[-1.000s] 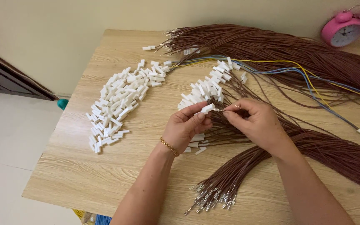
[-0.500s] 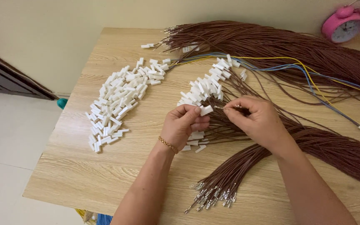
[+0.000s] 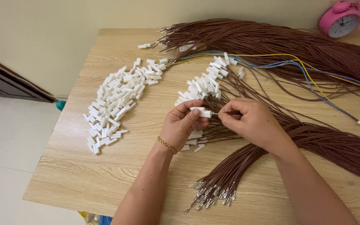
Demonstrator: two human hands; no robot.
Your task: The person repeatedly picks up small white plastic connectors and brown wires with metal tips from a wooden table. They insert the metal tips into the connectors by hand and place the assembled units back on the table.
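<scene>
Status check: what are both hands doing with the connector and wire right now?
Left hand pinches white connector. Right hand holds brown wire at its end. Nothing between them.

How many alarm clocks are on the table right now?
1. The pink alarm clock stands at the table's far right corner, behind the brown wire bundle; its top is cut off by the frame. More could sit out of view.

home workbench, wood table [image 3: 105, 175], pink alarm clock [image 3: 343, 18], wire bundles [image 3: 271, 41]
</scene>
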